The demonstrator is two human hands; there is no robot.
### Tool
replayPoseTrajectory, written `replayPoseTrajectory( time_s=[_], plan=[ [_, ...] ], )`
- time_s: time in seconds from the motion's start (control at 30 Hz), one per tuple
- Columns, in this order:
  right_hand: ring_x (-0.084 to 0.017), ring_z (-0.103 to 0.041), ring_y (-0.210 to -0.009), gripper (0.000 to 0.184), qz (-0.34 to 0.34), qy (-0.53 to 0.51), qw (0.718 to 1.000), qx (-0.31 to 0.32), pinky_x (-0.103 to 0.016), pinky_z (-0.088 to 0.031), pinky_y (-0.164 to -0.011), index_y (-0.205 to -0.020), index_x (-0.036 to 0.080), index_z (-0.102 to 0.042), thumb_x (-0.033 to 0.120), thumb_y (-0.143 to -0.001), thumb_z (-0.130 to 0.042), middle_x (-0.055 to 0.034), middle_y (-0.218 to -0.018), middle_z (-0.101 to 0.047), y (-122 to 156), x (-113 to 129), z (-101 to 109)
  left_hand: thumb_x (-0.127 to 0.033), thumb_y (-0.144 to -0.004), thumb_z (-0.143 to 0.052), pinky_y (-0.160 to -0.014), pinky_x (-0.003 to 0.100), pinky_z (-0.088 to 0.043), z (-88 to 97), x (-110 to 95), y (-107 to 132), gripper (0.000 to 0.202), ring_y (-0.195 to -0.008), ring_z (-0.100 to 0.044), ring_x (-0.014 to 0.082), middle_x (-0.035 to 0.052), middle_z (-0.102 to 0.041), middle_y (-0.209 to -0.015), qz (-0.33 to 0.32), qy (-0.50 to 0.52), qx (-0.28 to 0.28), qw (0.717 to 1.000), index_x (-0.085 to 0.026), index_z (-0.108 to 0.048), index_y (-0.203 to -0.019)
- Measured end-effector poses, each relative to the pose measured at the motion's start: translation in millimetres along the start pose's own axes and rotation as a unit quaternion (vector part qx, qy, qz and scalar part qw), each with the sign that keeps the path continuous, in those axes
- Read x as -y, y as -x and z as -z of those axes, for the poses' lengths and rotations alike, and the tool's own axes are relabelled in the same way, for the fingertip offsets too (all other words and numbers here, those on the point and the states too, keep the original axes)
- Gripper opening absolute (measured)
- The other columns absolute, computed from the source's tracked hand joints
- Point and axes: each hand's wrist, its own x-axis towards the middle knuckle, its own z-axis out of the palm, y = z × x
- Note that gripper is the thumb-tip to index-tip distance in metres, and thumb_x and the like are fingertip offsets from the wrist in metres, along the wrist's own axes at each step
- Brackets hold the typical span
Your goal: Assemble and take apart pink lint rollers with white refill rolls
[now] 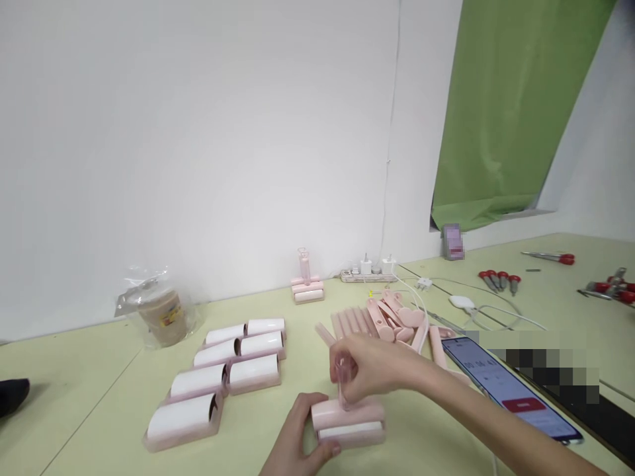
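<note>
A pink roller [347,414] is held upright by two hands over the near part of the pale yellow-green table [99,410], at about 6 o'clock in the view; whether its weight is borne by the tabletop cannot be told. With that roller taken as the centre of the dial and 12 o'clock set toward the wall [223,132], its left end is gripped at 9 o'clock by the left hand [300,439], the thumb being laid along the near lower edge and the forefinger bent behind. By the right hand [364,367], at 12 o'clock, the clear pinkish stem [342,383] is enclosed in curled fingers, with the thumb brought down beside it. A white strip [350,431] is seen along the lower front. Between 9 and 10 o'clock, seven white rolls [254,373] are laid in two columns in translucent pinkish cases, and beyond them, at 10 o'clock, a tub [169,316] is wrapped in clear plastic. Near 11 o'clock a similar pink assembly [307,287] is stood by the wall. Between 12 and 1 o'clock white plugs are seated in a power strip [370,277], while at 1 o'clock, nearer, pink handles [381,320] are heaped. Toward 3 o'clock a phone [510,383] is laid face up, and at 2 o'clock four red-topped tools [514,281] are grouped
</note>
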Motion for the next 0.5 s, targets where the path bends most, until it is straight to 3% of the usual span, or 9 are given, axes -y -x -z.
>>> replayPoseTrajectory(
  time_s=[0.07,0.23,0.3,0.37,0.43,0.5],
  plan=[
    [-0.015,-0.057,-0.063,0.022,0.01,0.009,0.999,-0.032,-0.018,-0.03,-0.04,-0.074,0.023,-0.066,0.017,-0.056,-0.057,0.0013,-0.067,-0.064,4.1,0.1,-3.8,-0.026,-0.072,-0.058,-0.086,0.031,-0.035,0.0,-0.9,0.3,0.039,-0.097,-0.048,0.0221,0.005,-0.051,-0.104,-0.003,0.005,-0.002,1.0,-0.02,-0.043,-0.108],
    [-0.014,-0.058,-0.061,0.013,0.006,-0.034,0.999,-0.041,-0.018,-0.034,-0.044,-0.072,0.02,-0.065,0.02,-0.061,-0.058,0.0013,-0.065,-0.063,5.4,-8.5,-12.4,-0.027,-0.074,-0.057,-0.088,0.032,-0.035,1.4,-8.7,2.0,0.036,-0.1,-0.048,0.0224,0.0048,-0.051,-0.106,0.002,0.008,-0.007,1.0,-0.021,-0.043,-0.108],
    [-0.015,-0.059,-0.068,0.026,0.021,-0.074,0.996,-0.04,-0.02,-0.04,-0.052,-0.088,0.021,-0.064,0.022,-0.062,-0.062,0.0006,-0.074,-0.064,5.1,-18.6,-12.4,-0.029,-0.074,-0.056,-0.089,0.032,-0.035,0.4,-8.6,2.1,0.038,-0.101,-0.048,0.0226,0.0049,-0.051,-0.107,0.011,0.012,-0.007,1.0,-0.021,-0.042,-0.109],
    [-0.017,-0.06,-0.078,0.051,0.029,-0.146,0.988,-0.029,-0.023,-0.045,-0.063,-0.111,0.021,-0.053,0.028,-0.062,-0.066,-0.0024,-0.09,-0.063,8.4,-33.9,-9.0,-0.03,-0.073,-0.056,-0.09,0.032,-0.034,-2.1,-3.9,2.3,0.043,-0.101,-0.048,0.0223,0.0056,-0.051,-0.108,0.026,0.011,-0.019,0.999,-0.021,-0.038,-0.112],
    [-0.018,-0.058,-0.088,0.055,0.029,-0.165,0.983,-0.081,-0.029,-0.046,-0.074,-0.12,0.02,-0.046,0.034,-0.069,-0.062,-0.0064,-0.102,-0.06,16.8,-53.2,-4.0,-0.029,-0.07,-0.058,-0.093,0.033,-0.032,-4.5,4.0,2.8,0.055,-0.101,-0.049,0.0221,0.0065,-0.051,-0.108,0.036,0.006,-0.042,0.998,-0.021,-0.031,-0.118],
    [-0.021,-0.054,-0.093,0.031,0.029,-0.059,0.98,-0.186,-0.035,-0.042,-0.08,-0.106,0.019,-0.056,0.032,-0.078,-0.052,-0.0083,-0.099,-0.058,28.7,-73.4,-0.8,-0.028,-0.061,-0.065,-0.097,0.036,-0.027,-4.8,10.8,3.3,0.077,-0.109,-0.044,0.0251,0.0094,-0.046,-0.116,0.038,-0.001,-0.052,0.998,-0.02,-0.02,-0.124]
  ],
)
